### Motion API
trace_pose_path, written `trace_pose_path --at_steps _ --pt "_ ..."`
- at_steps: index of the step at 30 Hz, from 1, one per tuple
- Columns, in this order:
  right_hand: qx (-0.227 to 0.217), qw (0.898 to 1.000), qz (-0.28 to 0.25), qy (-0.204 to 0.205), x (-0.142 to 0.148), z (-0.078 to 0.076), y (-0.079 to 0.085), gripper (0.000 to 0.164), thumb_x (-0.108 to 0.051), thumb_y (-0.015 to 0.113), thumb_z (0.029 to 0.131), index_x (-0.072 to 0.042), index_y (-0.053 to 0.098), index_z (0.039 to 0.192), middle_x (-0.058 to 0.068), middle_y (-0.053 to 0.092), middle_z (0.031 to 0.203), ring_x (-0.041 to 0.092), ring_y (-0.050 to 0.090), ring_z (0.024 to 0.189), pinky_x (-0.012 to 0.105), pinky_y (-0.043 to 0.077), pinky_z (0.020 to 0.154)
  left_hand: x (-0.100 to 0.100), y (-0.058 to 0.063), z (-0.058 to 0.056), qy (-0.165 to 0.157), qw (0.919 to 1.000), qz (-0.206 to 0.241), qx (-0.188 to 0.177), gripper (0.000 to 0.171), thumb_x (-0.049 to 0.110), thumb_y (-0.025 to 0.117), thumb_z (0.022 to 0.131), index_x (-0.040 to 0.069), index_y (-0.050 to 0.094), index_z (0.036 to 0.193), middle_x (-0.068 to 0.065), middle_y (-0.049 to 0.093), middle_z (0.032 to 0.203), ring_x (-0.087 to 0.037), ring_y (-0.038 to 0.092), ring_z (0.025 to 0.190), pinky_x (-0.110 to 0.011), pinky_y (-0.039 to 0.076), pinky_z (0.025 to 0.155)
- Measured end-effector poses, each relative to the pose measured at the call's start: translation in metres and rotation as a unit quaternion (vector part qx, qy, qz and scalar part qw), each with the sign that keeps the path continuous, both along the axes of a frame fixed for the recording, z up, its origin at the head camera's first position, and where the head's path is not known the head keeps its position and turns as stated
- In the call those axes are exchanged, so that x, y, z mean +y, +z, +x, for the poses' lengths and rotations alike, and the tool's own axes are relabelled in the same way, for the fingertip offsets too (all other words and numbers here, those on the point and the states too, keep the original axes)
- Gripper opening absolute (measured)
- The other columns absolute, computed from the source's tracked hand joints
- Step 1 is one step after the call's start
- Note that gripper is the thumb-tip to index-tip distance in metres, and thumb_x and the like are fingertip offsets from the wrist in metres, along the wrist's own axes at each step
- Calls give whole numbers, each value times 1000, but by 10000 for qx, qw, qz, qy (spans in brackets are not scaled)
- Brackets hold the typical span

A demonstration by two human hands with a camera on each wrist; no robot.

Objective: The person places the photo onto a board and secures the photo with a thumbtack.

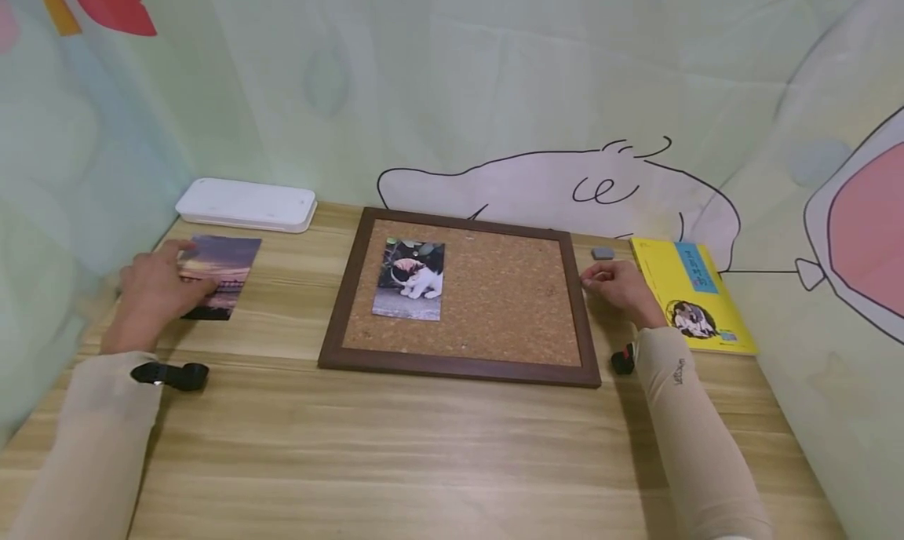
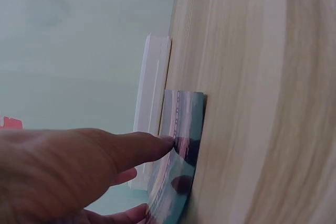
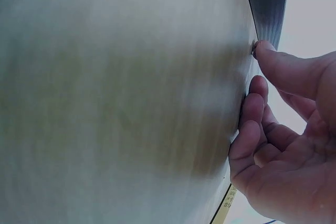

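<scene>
My left hand (image 1: 158, 285) rests over a photo of a purple and pink dusk sky (image 1: 229, 269) on the table, thumb tip on its surface. In the left wrist view, this glossy photo (image 2: 181, 124) looks slightly curved under the thumb. Beside the right edge of a cork board (image 1: 504, 304), my right hand (image 1: 621, 289) has thumb and index finger together at the brown frame. A tiny dark, shiny piece (image 3: 254, 49) shows at the thumb tip, its kind unclear; the other fingers are curled by the table. A cat photo (image 1: 410, 293) hangs on the board's left half, with a small silvery tack (image 1: 415, 253) near its top.
A white flat case (image 1: 247, 205) lies at the back left against the printed curtain. On the right are a yellow book (image 1: 664, 277) and a small grey block (image 1: 603, 253). The wooden table (image 1: 424, 454) extends in front of the board.
</scene>
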State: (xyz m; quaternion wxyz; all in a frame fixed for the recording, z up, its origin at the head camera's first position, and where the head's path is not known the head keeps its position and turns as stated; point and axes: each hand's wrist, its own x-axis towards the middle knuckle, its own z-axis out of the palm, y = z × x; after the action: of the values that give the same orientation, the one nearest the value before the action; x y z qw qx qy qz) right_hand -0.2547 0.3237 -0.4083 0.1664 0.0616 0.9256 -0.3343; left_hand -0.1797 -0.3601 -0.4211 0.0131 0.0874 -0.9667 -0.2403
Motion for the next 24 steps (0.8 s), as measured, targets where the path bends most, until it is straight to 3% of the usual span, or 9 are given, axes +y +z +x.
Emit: trace_pose_path --at_steps 10,12,14,17,19,21,24 --pt "236 9997 -35 66 2 3 0 29 -22 62 110 -2 70 129 17 64 123 27 51 108 35 41 91 -3 1 0 84 9999 10 74 69 20 70 98 -9 39 151 -46 48 126 -63 38 121 -69 31 96" --pt "276 9996 -39 94 2 3 0 29 -22 62 110 -2 70 129 17 64 123 27 50 108 35 40 91 -4 1 -1 146 9998 108 74 69 18 69 98 -8 40 154 -45 49 129 -61 41 121 -66 36 92" --pt "293 9995 -53 107 3 4 1 29 -22 62 110 -2 70 129 17 63 124 27 50 109 35 40 91 -6 1 -1 171 9996 222 94 68 16 68 98 -8 40 155 -44 52 131 -60 49 119 -53 46 84" --pt "319 9995 -34 60 3 4 0 28 -22 62 110 -3 71 128 15 64 123 27 50 108 35 40 91 -10 1 -1 165 9972 725 -9 68 11 66 100 -7 38 159 -44 52 137 -51 66 104 -34 56 68" --pt "332 9994 -23 0 3 4 -1 27 -23 62 110 -4 71 127 14 64 121 26 50 107 35 40 89 -12 1 0 175 9940 1065 -181 68 11 64 102 -5 36 161 -44 49 143 -45 69 99 -26 56 60" --pt "355 9994 15 -42 4 3 -2 27 -23 63 110 -4 71 126 13 65 118 25 51 104 35 41 88 -14 2 2 211 9894 1381 -407 68 12 63 104 -2 34 163 -43 44 150 -42 67 104 -25 57 60" --pt "354 9994 29 -58 5 3 -3 27 -23 63 110 -4 72 126 11 65 116 24 51 102 34 42 86 -16 4 3 215 9871 1454 -628 63 19 61 106 0 40 162 -42 45 152 -37 66 108 -24 54 63"
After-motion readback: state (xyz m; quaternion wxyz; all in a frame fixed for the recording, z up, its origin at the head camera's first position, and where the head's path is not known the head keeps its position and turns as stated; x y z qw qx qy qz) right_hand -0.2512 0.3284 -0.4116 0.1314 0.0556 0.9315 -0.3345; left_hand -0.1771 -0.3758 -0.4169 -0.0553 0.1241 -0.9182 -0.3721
